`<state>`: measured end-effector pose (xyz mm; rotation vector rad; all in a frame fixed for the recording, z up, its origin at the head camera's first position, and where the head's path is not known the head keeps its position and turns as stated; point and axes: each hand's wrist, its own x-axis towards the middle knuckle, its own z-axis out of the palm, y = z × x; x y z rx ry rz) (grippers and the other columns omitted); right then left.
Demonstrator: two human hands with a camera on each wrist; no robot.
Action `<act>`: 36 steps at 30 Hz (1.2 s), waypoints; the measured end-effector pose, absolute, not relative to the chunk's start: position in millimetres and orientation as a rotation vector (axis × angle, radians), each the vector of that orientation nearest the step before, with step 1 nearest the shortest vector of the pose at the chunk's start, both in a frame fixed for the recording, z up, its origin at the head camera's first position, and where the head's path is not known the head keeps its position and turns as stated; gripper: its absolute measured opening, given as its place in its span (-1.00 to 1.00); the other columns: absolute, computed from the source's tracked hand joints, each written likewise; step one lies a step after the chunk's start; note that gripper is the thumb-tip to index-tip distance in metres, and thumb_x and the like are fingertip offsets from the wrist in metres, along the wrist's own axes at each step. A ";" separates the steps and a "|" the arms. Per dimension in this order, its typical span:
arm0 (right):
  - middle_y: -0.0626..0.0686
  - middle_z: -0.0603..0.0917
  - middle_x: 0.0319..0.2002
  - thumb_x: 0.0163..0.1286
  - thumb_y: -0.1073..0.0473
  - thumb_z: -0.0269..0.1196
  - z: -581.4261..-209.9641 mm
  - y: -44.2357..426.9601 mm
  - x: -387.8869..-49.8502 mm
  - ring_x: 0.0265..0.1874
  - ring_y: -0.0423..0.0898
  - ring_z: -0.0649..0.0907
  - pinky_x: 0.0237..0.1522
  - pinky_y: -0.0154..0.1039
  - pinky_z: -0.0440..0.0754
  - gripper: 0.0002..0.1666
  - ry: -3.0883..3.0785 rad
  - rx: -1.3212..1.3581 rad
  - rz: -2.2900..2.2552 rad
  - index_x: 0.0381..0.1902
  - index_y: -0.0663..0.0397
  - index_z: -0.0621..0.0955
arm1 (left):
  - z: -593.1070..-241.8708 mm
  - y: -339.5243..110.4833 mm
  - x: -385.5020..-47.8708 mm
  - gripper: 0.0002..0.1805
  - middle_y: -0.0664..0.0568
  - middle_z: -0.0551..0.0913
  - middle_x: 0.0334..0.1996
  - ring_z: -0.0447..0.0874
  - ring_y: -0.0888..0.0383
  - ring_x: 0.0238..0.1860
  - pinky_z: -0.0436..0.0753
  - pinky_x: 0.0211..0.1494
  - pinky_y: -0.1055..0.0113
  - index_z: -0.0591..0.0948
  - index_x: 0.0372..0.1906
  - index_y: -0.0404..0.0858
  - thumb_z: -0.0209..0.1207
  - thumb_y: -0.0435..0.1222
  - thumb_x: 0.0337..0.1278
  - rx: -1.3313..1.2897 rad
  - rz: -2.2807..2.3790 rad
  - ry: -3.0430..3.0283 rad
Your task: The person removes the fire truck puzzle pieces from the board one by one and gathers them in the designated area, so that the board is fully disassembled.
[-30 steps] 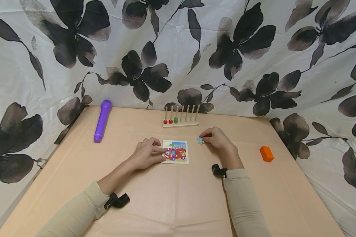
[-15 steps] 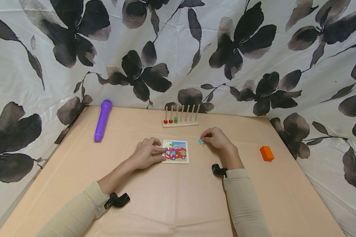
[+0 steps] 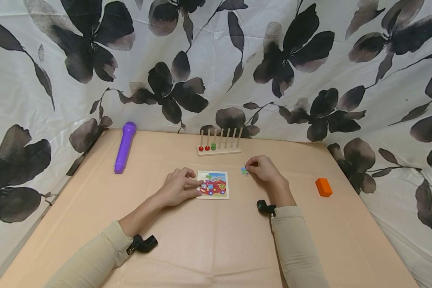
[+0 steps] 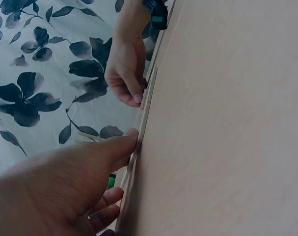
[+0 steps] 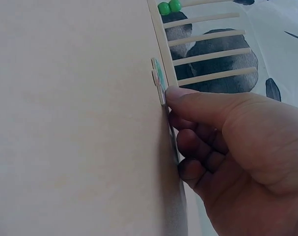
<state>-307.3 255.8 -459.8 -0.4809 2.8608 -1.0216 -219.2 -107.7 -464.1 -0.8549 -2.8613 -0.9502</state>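
Fabric printed with dark flowers is hanging behind the tabletop, which is spreading out in pale beige beneath the toys. Two beige sleeves are coming in from the near side: the left sleeve is slanting inward, and the right sleeve is running steeper, its forearm tilting toward the middle. The two hands are staying well apart. The left hand is showing its back to the head view, with index finger and thumb reaching forward. The right hand is pointing inward and bending at the wrist, its lower fingers curling under in the right wrist view. A purple microphone-shaped toy is lying at far left. A wooden peg rack is standing near the far edge. The puzzle board, picturing a red fire truck, is lying flat between the hands, the left fingers touching its left side and the index resting over the picture. An orange block is sitting off to the right. A small blue-green puzzle piece is projecting from the right hand, thumb and fingers pinching its edge. Red beads and green beads are sitting on the rack's left pegs.
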 end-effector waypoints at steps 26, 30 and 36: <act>0.12 0.73 -0.12 0.45 0.26 0.35 -436.4 228.7 -299.3 -0.17 0.02 0.61 -0.06 -0.14 0.58 -0.77 2.820 -0.555 -1.167 0.02 0.21 0.74 | -467.3 -109.0 -220.6 -0.54 0.00 0.56 0.16 0.38 0.01 0.11 0.25 0.14 -0.02 0.76 0.19 0.04 0.43 0.03 0.21 -0.843 -0.954 -2.872; 0.14 0.74 -0.09 0.47 0.27 0.33 -434.9 219.2 -299.1 -0.15 0.03 0.63 -0.02 -0.07 0.60 -0.72 2.775 -0.622 -1.204 0.08 0.24 0.73 | -467.9 -109.0 -221.0 -0.54 0.00 0.56 0.16 0.38 0.02 0.12 0.25 0.14 -0.01 0.76 0.19 0.05 0.43 0.04 0.21 -0.839 -0.951 -2.874; 0.19 0.74 -0.02 0.46 0.30 0.32 -433.1 202.1 -294.7 -0.08 0.04 0.64 0.08 -0.03 0.59 -0.68 2.726 -0.684 -1.213 0.14 0.25 0.71 | -466.9 -108.3 -221.0 -0.54 -0.01 0.56 0.16 0.37 0.01 0.10 0.25 0.13 -0.01 0.75 0.19 0.03 0.42 0.03 0.21 -0.844 -0.963 -2.877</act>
